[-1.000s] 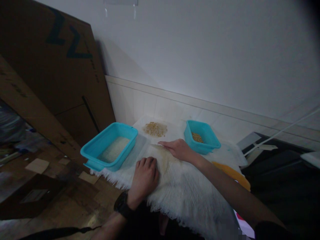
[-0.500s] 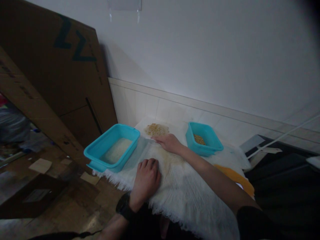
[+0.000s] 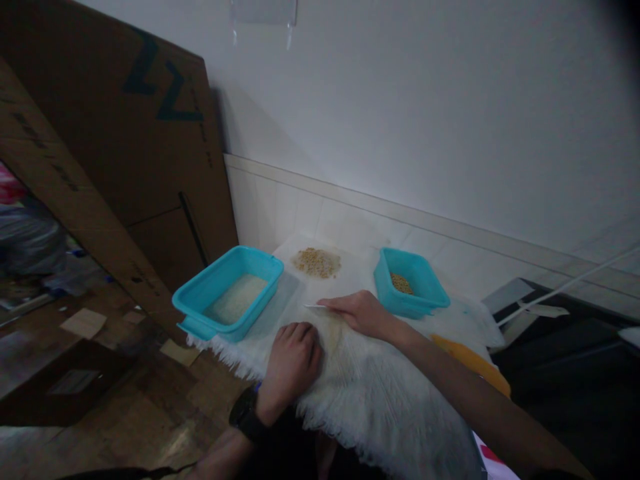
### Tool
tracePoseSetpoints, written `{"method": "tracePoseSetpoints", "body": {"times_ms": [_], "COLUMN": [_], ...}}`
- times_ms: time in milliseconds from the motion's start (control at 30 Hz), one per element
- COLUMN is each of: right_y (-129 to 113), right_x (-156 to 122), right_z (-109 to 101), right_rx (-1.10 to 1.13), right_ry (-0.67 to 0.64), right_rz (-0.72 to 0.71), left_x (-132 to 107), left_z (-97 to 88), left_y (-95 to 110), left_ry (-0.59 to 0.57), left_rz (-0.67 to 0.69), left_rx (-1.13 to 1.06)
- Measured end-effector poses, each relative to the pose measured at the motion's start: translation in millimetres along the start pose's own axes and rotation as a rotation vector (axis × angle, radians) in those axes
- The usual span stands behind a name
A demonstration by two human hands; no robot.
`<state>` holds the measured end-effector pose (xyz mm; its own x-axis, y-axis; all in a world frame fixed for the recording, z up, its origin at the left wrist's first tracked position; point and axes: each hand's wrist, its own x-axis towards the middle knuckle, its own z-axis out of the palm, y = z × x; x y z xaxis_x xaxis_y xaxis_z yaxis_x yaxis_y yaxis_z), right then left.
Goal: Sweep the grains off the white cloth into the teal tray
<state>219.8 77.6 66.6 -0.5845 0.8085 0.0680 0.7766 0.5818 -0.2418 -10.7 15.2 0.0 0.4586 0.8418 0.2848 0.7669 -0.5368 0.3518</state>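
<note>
My right hand [image 3: 364,313] pinches a thin, flat white piece [image 3: 315,306], seen nearly edge-on, its exact kind unclear. It is low over a thin scatter of pale grains [image 3: 332,333] on the white fringed cloth [image 3: 385,393]. My left hand [image 3: 294,353] lies curled on the cloth near its front edge; whether its fingers hold anything is hidden. Beyond both hands sits a pile of yellow beans mixed with white grains [image 3: 316,263]. A blue tub [image 3: 200,287] on the left holds white rice [image 3: 239,299]. Another blue tub [image 3: 425,283] on the right holds yellowish beans [image 3: 401,284].
A white wall [image 3: 400,120] rises behind the cloth-covered surface. A large cardboard box [image 3: 120,133] stands at the left. An orange cloth [image 3: 470,363] lies near my right forearm. Dark equipment [image 3: 570,373] is at the right, and a carton [image 3: 65,383] sits on the floor.
My right hand has drawn back from the bean pile towards me and slightly right, keeping the white piece. My left hand stays in place. The view has shifted slightly.
</note>
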Motion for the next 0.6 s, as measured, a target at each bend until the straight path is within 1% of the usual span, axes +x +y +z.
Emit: {"method": "tracePoseSetpoints", "body": {"times_ms": [133, 200, 267, 367, 467, 533, 600], "right_y": [8, 9, 7, 2, -3, -6, -7], "right_x": [23, 34, 37, 27, 9, -1, -11], "right_z": [-11, -12, -9, 0, 5, 2, -7], "right_rx": [-0.099, -0.14, -0.138, -0.071, 0.018, 0.063, 0.076], "right_ry": [0.034, 0.016, -0.012, -0.028, -0.023, -0.03, -0.021], "right_rz": [0.132, 0.175, 0.168, 0.106, 0.039, 0.015, 0.033], "left_x": [-4, -10, -20, -35, -48, -54, -58], "left_z": [-5.4, -7.2, -6.7, -2.2, 2.3, 3.4, 3.4], "left_y": [-1, -7, -17, -35, -47, -50, -52], "left_ry": [0.004, 0.035, 0.098, 0.162, 0.173, 0.171, 0.177], "left_rz": [0.027, 0.056, 0.083, 0.109, 0.091, 0.102, 0.128], "left_rx": [-0.009, 0.001, 0.036, 0.075, 0.083, 0.087, 0.104]}}
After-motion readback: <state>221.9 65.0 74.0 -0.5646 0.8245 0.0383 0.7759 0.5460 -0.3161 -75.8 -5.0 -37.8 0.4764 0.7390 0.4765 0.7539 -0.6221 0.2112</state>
